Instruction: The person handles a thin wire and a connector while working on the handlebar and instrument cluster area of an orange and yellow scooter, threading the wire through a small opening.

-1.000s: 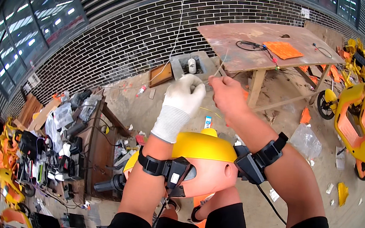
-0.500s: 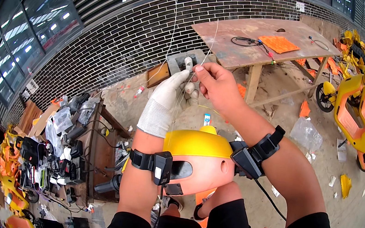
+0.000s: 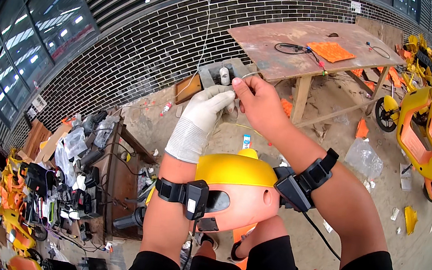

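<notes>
My left hand, in a white knit glove with a coated palm and fingers, is closed with thumb and fingers pinched together. Bare and also closed, my right hand pinches just beside the left fingertips. A thin pale cord curves up at the right fingertips, and a thin strand hangs below the left glove. The fingers hide most of it between the hands. Under my forearms is a rounded yellow and pale orange scooter body. A dark strapped device sits on each forearm.
A brown wooden table stands ahead, bearing an orange mat and black cables. Yellow scooters are at the right. A cluttered bench with parts and plastic bags is at the left. Clear plastic and scraps litter the floor.
The cord's free end, which stood up tall above my hands, now bends low by my right fingers. My hands have drawn together slightly, and the left wrist has turned a little.
</notes>
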{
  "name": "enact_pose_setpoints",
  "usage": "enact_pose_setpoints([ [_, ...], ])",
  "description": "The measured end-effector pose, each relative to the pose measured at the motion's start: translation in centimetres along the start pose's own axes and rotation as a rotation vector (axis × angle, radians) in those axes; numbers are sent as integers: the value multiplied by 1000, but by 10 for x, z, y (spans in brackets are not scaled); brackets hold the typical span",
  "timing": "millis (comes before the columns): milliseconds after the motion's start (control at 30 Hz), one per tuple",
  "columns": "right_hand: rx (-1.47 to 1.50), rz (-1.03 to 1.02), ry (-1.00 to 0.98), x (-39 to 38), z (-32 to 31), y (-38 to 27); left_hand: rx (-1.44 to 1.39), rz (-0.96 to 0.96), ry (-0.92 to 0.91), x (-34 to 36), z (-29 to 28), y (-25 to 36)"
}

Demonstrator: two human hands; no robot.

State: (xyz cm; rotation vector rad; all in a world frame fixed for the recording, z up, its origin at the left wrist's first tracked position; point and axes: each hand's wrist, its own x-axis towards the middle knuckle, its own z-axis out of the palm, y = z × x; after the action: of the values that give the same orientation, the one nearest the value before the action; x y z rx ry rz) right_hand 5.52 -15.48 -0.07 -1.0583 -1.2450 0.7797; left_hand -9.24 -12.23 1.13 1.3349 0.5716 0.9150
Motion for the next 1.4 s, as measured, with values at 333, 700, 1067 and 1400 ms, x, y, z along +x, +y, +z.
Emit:
enact_pose_setpoints([
  [333,96,21,187,7,-14,-8,-96,-133,124,0,8,6],
  [700,202,-25,-14,4,-12,-11,-160,-87,-14,6,-6,-6],
  [1067,153,-47,-114,2,-7,-10,-306,-81,-7,8,-9,-8],
  [1400,-17,-66,-50,6,-5,2,7,-21,101,9,-7,-4],
])
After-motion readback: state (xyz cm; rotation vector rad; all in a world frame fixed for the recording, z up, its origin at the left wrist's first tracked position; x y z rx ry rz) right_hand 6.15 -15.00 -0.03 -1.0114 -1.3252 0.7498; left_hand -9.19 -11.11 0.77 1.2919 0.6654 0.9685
